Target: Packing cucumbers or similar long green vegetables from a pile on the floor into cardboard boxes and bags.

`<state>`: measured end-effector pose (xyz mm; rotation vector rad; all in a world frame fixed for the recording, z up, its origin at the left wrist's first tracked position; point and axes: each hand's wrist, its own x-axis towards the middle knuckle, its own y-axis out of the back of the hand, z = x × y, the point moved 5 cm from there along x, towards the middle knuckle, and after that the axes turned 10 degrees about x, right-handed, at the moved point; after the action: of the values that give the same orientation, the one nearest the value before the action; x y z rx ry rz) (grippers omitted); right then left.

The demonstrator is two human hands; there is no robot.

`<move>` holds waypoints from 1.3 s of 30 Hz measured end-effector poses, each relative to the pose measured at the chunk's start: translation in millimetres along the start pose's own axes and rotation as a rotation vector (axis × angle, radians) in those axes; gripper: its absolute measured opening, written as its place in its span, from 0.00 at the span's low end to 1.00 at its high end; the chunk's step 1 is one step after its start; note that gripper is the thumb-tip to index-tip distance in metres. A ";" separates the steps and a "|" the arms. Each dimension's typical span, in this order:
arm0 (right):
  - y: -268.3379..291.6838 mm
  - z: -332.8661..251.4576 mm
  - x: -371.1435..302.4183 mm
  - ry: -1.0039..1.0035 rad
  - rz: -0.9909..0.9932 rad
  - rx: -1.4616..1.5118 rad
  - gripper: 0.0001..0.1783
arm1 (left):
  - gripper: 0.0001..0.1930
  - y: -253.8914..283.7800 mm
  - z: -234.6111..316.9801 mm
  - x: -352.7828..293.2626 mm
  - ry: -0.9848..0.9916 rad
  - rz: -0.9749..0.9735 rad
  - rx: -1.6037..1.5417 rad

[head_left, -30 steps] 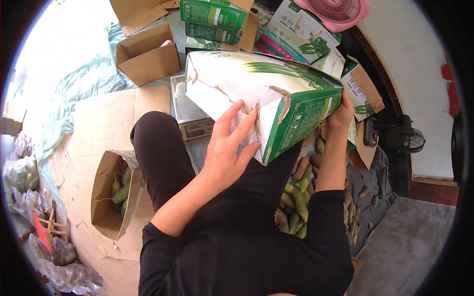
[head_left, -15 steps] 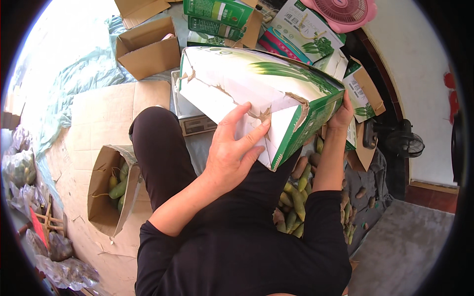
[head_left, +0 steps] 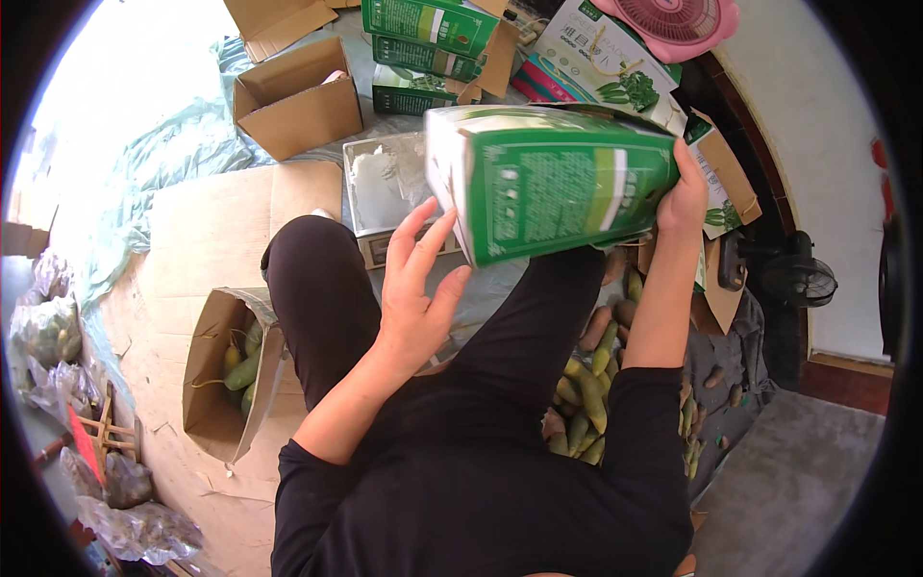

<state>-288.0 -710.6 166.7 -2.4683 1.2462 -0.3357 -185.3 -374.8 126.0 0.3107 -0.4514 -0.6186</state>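
Note:
A green and white printed cardboard box (head_left: 567, 197) is held up in front of me, above my legs. Its green side faces me, and its left end is blurred by motion. My right hand (head_left: 683, 197) grips the box at its right end, with the fingers partly hidden behind it. Beside the lower left corner, my left hand (head_left: 413, 303) has its fingers spread, the fingertips close to or lightly touching the white edge. Beneath the box's left end, a shallow scale-like tray (head_left: 385, 183) shows in part.
On the left, an open brown box (head_left: 216, 394) holds green radishes. More radishes (head_left: 585, 399) lie in a heap by my right leg. Several green cartons (head_left: 433, 62) and an open carton (head_left: 298, 101) stand ahead. A black fan (head_left: 798, 282) and a pink fan (head_left: 673, 19) are at right.
The box has turned, so its green side faces me instead of the torn white face. My left hand has come off that face and moved slightly left and down. The right hand keeps hold.

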 end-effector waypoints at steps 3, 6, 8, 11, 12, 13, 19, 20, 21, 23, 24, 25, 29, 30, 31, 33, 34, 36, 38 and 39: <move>-35.1 0.4 0.6 -0.009 -0.072 -0.105 0.14 | 0.29 -1.5 -0.4 -3.3 -0.006 0.004 0.028; -75.3 26.5 1.8 -0.045 -0.217 -0.283 0.13 | 0.29 -3.1 -1.9 -4.8 -0.010 -0.028 0.112; -97.6 46.3 -0.7 -0.103 -0.364 -0.382 0.15 | 0.29 -8.8 -4.9 -2.6 0.001 -0.061 0.121; -129.9 85.4 -14.6 -0.272 -0.505 -0.367 0.18 | 0.29 -16.5 -18.4 -3.3 0.070 -0.099 0.093; -131.2 96.1 -16.7 -0.258 -0.511 -0.424 0.19 | 0.29 -18.1 -25.1 -4.1 0.122 -0.109 0.048; -129.3 106.6 -18.4 -0.243 -0.515 -0.483 0.20 | 0.29 -19.7 -30.7 -5.1 0.115 -0.119 0.050; -73.9 142.7 -17.8 -0.159 -0.480 -0.644 0.18 | 0.31 -18.2 -43.9 -5.8 0.274 -0.198 0.058; -60.3 143.9 -17.2 -0.168 -0.450 -0.630 0.18 | 0.31 -18.6 -42.0 -4.1 0.269 -0.209 0.057; -54.3 139.9 -18.7 -0.169 -0.443 -0.627 0.18 | 0.31 -16.8 -38.2 -1.3 0.264 -0.209 0.059; -37.4 134.3 -26.0 -0.279 -0.397 -0.587 0.19 | 0.30 -15.8 -34.1 5.2 0.254 -0.220 0.061; -33.5 124.4 -33.4 -0.319 -0.347 -0.542 0.19 | 0.30 -14.8 -30.8 9.8 0.181 -0.228 0.119; -23.1 121.9 -35.2 -0.319 -0.340 -0.536 0.19 | 0.30 -14.2 -27.6 14.7 0.106 -0.236 0.176; 41.4 106.6 -47.3 -0.312 -0.184 -0.504 0.17 | 0.30 -17.9 -21.3 36.3 -0.039 -0.330 0.359; 59.9 102.4 -52.0 -0.294 -0.125 -0.495 0.16 | 0.31 -21.7 -25.3 41.1 -0.082 -0.358 0.435; 78.1 98.9 -57.9 -0.277 -0.065 -0.487 0.15 | 0.31 -26.5 -29.1 45.9 -0.103 -0.398 0.469; 111.4 99.9 -74.1 -0.294 0.029 -0.474 0.14 | 0.31 -38.1 -35.8 54.7 -0.146 -0.503 0.592; 130.3 101.0 -85.3 -0.315 0.106 -0.494 0.14 | 0.32 -45.2 -39.4 58.2 -0.156 -0.548 0.666; 165.6 107.6 -110.0 -0.361 0.243 -0.504 0.13 | 0.32 -56.8 -56.3 68.0 -0.141 -0.590 0.820; 196.4 114.5 -137.1 -0.384 0.316 -0.497 0.13 | 0.32 -67.3 -57.6 81.1 -0.104 -0.637 0.894; 208.8 118.4 -152.2 -0.403 0.347 -0.493 0.13 | 0.32 -70.1 -60.0 86.4 -0.081 -0.657 0.924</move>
<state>-485.5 -677.8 -35.0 -2.4390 1.6735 0.5962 -127.2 -473.7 72.7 1.3527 -0.7051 -1.0374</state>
